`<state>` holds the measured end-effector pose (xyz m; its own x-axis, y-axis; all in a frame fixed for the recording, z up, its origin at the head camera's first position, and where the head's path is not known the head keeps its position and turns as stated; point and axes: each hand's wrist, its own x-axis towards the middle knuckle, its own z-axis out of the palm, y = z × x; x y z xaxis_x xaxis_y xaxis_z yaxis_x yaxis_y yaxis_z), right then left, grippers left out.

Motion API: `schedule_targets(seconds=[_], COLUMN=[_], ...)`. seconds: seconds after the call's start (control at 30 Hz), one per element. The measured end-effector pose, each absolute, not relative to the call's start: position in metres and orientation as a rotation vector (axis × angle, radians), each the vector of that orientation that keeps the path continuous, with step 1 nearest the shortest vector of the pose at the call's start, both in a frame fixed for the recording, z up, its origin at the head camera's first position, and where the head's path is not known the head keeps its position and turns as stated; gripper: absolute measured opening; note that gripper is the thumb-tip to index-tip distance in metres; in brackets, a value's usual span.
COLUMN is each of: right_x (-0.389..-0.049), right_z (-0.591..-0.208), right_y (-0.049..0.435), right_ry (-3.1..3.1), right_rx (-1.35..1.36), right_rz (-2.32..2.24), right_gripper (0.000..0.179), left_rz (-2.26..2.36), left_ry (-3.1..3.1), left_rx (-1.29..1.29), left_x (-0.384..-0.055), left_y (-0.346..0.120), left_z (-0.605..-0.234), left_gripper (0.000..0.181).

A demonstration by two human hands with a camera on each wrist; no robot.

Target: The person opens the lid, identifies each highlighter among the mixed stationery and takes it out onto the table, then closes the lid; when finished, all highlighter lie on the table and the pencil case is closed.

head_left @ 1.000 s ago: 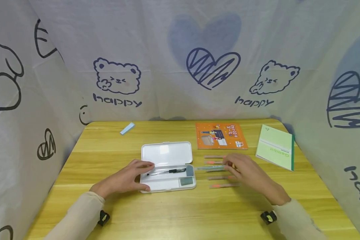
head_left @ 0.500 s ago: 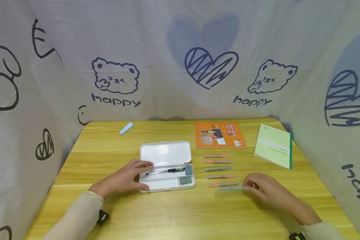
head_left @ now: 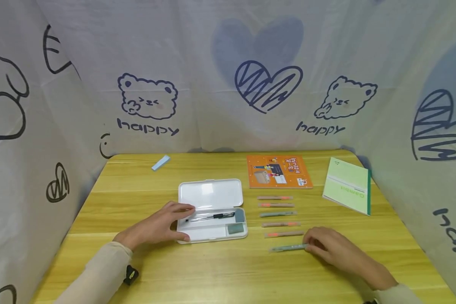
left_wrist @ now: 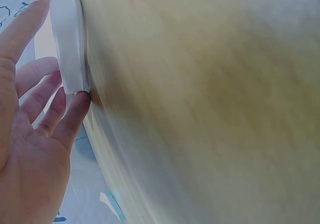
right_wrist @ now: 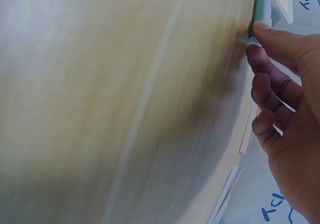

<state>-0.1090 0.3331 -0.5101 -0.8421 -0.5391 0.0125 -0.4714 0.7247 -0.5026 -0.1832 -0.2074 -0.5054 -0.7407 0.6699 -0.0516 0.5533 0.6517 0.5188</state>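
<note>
My left hand [head_left: 157, 226] holds the left end of an open white pencil case [head_left: 203, 234], thumb on the near edge and fingers by the hinge side. In the left wrist view its fingertips touch the white case end [left_wrist: 70, 44]. Inside lie a clear pen with black grip [head_left: 222, 215], a grey-green block like an eraser [head_left: 235, 228] and a blue-grey piece [head_left: 239, 215]. Between thumb and fingertips, my right hand [head_left: 336, 251] pinches the right end of a green pen [head_left: 288, 248], low at the table, below a row of pens. Whether that pen touches the wood I cannot tell.
Several pens lie in a column right of the case, among them a brown-and-orange one [head_left: 284, 234] and a green one [head_left: 277, 214]. Behind them are an orange book [head_left: 279, 173] and a green notebook [head_left: 345, 188]. A light blue strip [head_left: 161, 163] lies back left.
My right hand has carried the green pen from over the pen column toward the near side, then slightly left and lower, below the last pen. My left hand has stayed at the case.
</note>
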Motion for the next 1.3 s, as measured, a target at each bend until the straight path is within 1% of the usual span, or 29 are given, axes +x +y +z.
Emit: schedule_targets(seconds=[0.53,0.77,0.93,1.1,1.2,1.3], right_x=[-0.111,-0.109,-0.11,-0.122,-0.131,-0.142], right_z=[-0.511,-0.509,-0.495,-0.477,-0.468,-0.461], right_y=[0.333,0.334,0.334,0.32,0.304,0.282], right_ry=[2.774,2.799,2.903,3.002,3.006,2.954], right_rx=[-0.81,-0.799,-0.71,-0.649,-0.675,-0.727], right_rz=[-0.757,-0.74,-0.764,-0.833,-0.927,-1.041], right_gripper=[0.01,0.019,0.015,0.008,0.009,0.013], left_rz=[0.713,0.713,0.711,0.709,0.71,0.713], left_ry=[2.637,2.637,2.64,2.64,2.639,2.64], left_rx=[0.997,0.99,0.991,1.002,1.005,1.007], left_x=[-0.182,-0.182,-0.183,-0.183,-0.183,-0.183], left_y=[-0.208,-0.208,-0.207,-0.207,-0.208,-0.207], left_z=[-0.505,-0.505,-0.505,-0.505,-0.505,-0.506], left_gripper=[0.088,0.088,0.089,0.089,0.088,0.088])
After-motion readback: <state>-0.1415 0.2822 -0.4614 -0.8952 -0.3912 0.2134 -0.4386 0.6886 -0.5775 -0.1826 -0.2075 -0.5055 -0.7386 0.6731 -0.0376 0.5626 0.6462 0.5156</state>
